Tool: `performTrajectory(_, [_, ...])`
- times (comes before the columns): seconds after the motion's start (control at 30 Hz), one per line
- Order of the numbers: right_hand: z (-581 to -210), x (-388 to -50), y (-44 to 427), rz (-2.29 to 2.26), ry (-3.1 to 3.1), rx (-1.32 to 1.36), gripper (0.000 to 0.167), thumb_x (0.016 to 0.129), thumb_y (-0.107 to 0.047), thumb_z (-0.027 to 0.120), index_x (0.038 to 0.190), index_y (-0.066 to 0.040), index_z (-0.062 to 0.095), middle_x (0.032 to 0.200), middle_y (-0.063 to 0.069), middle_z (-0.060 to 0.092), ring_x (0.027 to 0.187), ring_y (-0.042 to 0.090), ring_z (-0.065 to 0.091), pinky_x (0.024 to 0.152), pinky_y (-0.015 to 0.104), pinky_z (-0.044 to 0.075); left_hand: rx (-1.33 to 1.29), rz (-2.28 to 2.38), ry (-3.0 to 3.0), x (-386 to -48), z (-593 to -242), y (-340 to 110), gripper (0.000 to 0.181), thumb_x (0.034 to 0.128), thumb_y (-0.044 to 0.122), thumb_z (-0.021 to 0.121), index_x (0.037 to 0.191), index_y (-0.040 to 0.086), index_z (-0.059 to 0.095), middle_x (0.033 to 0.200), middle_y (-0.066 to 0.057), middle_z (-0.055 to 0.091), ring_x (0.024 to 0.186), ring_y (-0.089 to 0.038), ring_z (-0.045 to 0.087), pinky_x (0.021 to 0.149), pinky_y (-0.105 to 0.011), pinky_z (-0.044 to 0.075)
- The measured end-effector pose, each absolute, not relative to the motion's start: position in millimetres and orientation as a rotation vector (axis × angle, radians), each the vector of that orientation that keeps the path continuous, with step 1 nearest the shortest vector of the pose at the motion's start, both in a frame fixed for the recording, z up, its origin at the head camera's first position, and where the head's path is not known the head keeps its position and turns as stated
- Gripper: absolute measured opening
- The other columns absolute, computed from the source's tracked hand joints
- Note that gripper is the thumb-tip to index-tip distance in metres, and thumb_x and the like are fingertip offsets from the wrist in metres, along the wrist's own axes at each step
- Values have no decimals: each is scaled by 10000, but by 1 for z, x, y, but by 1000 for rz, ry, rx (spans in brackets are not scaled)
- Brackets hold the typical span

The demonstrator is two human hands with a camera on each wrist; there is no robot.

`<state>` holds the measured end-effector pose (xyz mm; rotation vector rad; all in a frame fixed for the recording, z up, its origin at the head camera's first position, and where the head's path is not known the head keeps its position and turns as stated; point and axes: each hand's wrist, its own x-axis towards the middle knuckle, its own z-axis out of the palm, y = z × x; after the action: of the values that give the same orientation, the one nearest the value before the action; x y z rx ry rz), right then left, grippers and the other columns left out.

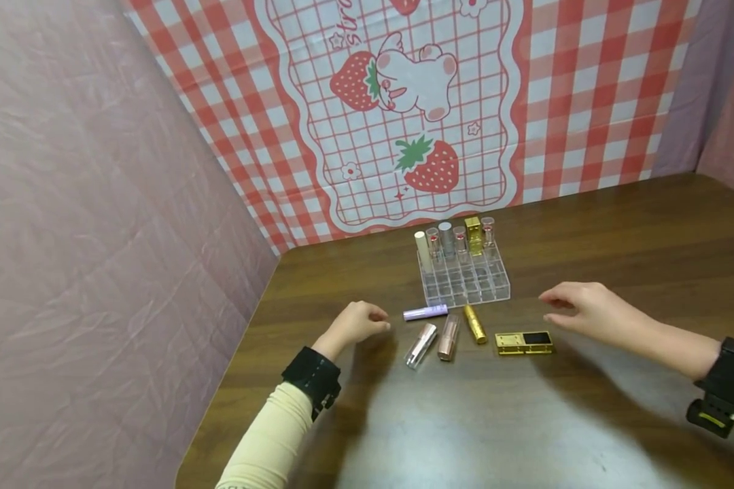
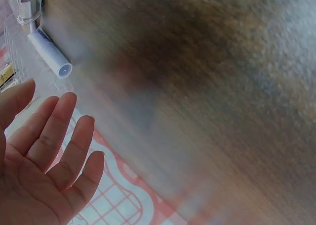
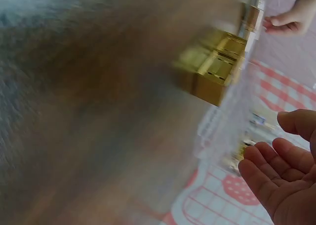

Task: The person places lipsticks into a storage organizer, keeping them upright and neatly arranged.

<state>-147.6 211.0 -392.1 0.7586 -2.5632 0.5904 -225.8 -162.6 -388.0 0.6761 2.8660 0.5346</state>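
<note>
Organiser (image 1: pixel 468 292) of clear plastic, divided into a grid of small compartments, on a brown wood-grain table (image 1: pixel 342 285). Its back row holds six upright cosmetics, left to right: a cream tube (image 1: pixel 423 250), a clear-capped lipstick (image 1: pixel 433 240) showing red, a grey cylinder (image 1: pixel 446 234), a second clear-capped lipstick (image 1: pixel 461 239), a square gold tube (image 1: pixel 474 234) and a third clear-capped lipstick (image 1: pixel 488 229).

Five loose pieces lie in front. Take the rose-gold tube (image 1: pixel 447 345), clear in its upper part, as the centre of a clock seen from the wearer's side; the organiser stands at about twelve. At half past ten lies a slim purple tube (image 1: pixel 425 313); between eight and nine, a pale tube (image 1: pixel 422 345) with a clear lower end; at two, a slanting round gold tube (image 1: pixel 474 324); at three, a flat rectangular gold case (image 1: pixel 511 343) with a black panel.

The left hand (image 1: pixel 356 322) is at nine, near the purple tube, its fingers released and loosely spread. The right hand (image 1: pixel 584 311), towards three, is close to the gold case but apart from it, fingers gently bent, thumb separate, grasping nothing. At twelve, behind everything, hangs a red-and-white checked cloth (image 1: pixel 612 88) printed with strawberries.
</note>
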Motion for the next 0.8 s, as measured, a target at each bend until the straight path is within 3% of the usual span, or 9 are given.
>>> performTrajectory(0.27, [-405,-149,202,641,-2740,873,281,691,-72,759,908,69,651,840,99,650,732,222,618,619,310,511,688,515,2865,-227,-391,-162,250,844,216,636,1029,57,693,965,-57,692,888,-169,631,764,-293,488])
performTrajectory(0.47, [-412,-151,195,596,-2800,960,263,670,-63,763,885,40,653,832,70,633,731,189,602,611,306,496,683,510,2865,-229,-393,-161,244,841,212,639,1023,59,695,960,-55,693,892,-172,628,776,-299,483])
performTrajectory(0.8, [-417,-154,189,540,-2913,950,239,673,-31,748,885,38,659,846,120,642,785,279,616,653,378,509,663,513,2847,-229,-395,-162,249,848,235,631,1026,73,694,978,-53,689,896,-170,622,772,-301,482])
